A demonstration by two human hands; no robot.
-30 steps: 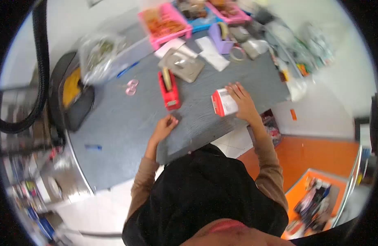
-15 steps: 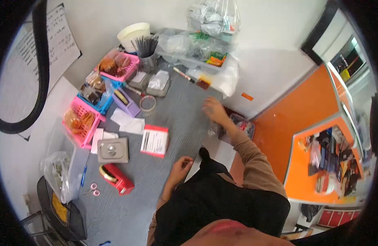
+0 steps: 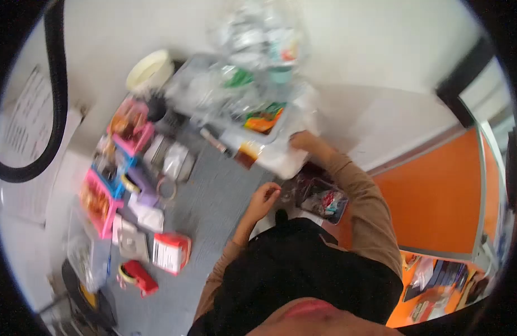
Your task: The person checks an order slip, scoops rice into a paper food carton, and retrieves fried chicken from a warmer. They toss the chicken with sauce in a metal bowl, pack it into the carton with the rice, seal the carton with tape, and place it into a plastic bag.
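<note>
My right hand (image 3: 304,141) is at the edge of a white plastic bag (image 3: 292,154) at the table's far right corner; its fingers are curled, and what they grip, if anything, is hidden. Over the table's front edge hovers my left hand (image 3: 264,199), fingers loosely curled, with nothing visible in it. A red and white box (image 3: 171,252) lies on the grey table (image 3: 213,213), beside a metal lid (image 3: 133,245) and a red tape dispenser (image 3: 140,278).
Behind the bag, a clear tray (image 3: 213,95) holds plastic containers and packets. Pink baskets (image 3: 101,204) and a purple tape dispenser (image 3: 146,187) line the left side. Under the table edge sits a bin (image 3: 323,201). An orange partition (image 3: 432,190) stands right.
The view has swung to the right. My right hand has left the red and white box and reached the white bag. My left hand has moved along the table's front edge.
</note>
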